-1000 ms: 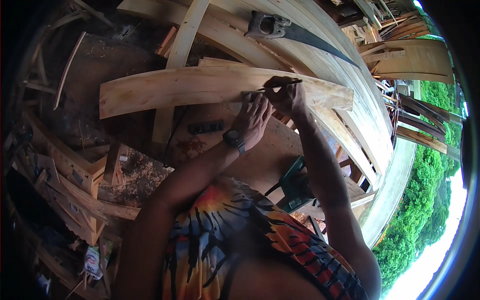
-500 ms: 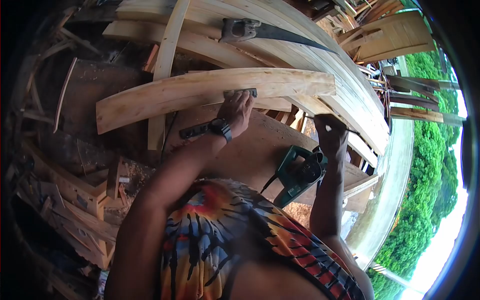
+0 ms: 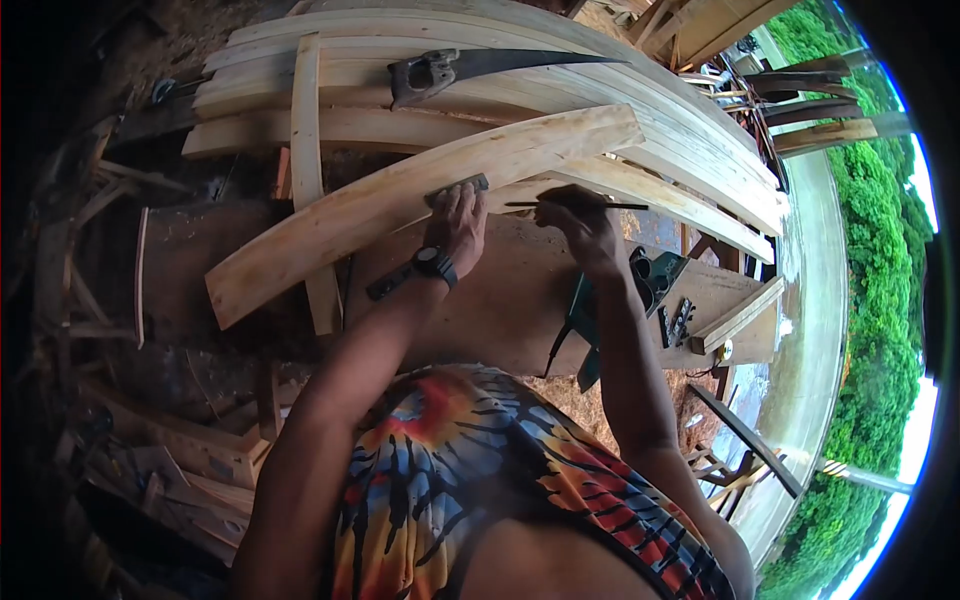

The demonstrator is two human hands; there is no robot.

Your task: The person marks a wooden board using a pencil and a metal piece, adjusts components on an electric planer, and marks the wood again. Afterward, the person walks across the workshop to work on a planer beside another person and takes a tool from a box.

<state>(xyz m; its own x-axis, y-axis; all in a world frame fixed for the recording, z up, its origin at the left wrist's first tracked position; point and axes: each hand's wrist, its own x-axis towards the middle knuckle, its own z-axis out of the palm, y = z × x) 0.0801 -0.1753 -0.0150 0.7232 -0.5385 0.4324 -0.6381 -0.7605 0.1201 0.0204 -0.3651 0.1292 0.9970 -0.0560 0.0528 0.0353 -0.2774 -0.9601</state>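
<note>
My left hand [image 3: 458, 228], with a watch at its wrist, grips a dark square [image 3: 473, 186] whose short block lies against the lower edge of a long curved plank [image 3: 380, 205]. The square's dark blade sticks out beneath the wrist. Right of it, my right hand [image 3: 580, 225] holds a thin dark pencil [image 3: 625, 206], its end pointing left toward the plank. The plank slants up to the right, over a narrow wooden strip [image 3: 306, 130]. Behind my right forearm a green power tool [image 3: 583, 320] rests on the brown board [image 3: 480, 290].
A handsaw [image 3: 440, 75] lies on a row of pale planks [image 3: 700, 150] at the top. Small black parts [image 3: 677, 322] and a short wooden piece [image 3: 740, 315] are on the board's right. Stacked lumber [image 3: 220, 450] fills the lower left.
My right hand has moved left toward the plank, and the pencil now shows clearly. The plank appears more tilted, with its left end lower. The view has shifted, showing more of the board's right side.
</note>
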